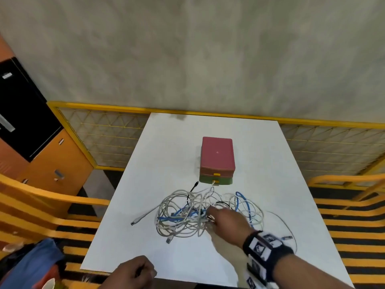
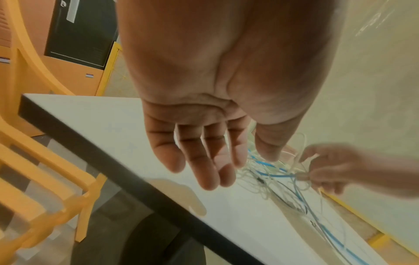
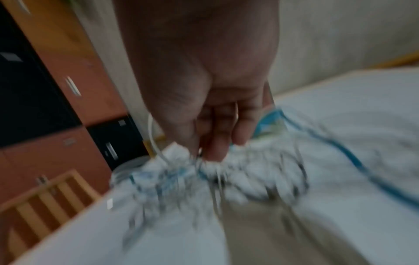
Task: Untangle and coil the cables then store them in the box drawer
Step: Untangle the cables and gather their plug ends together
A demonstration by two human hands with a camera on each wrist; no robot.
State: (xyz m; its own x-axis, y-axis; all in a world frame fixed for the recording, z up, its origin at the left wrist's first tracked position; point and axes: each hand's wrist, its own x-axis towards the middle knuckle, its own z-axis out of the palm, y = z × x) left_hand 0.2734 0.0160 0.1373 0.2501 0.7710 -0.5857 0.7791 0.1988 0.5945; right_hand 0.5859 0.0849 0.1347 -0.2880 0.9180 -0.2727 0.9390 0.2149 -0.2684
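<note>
A tangle of white, blue and black cables [image 1: 187, 213] lies on the white table [image 1: 166, 147], just in front of a small box drawer [image 1: 217, 157]. The box is pink on top with a green bottom drawer and yellow handles, and both drawers look closed. My right hand [image 1: 210, 215] reaches into the middle of the tangle and pinches white strands, as the left wrist view shows of the right hand [image 2: 310, 172]. The right wrist view is blurred, with my right hand [image 3: 204, 150] curled down into the cables [image 3: 249, 175]. My left hand [image 1: 143, 270] hovers at the table's near edge; its fingers [image 2: 211, 175] are relaxed and hold nothing.
Yellow slatted chairs stand left [image 1: 41, 205] and right [image 1: 350, 205] of the table. A yellow-framed mesh partition [image 1: 108, 138] runs behind it, and an orange and black cabinet [image 1: 25, 122] stands at far left. A blue cloth [image 1: 35, 261] lies at lower left.
</note>
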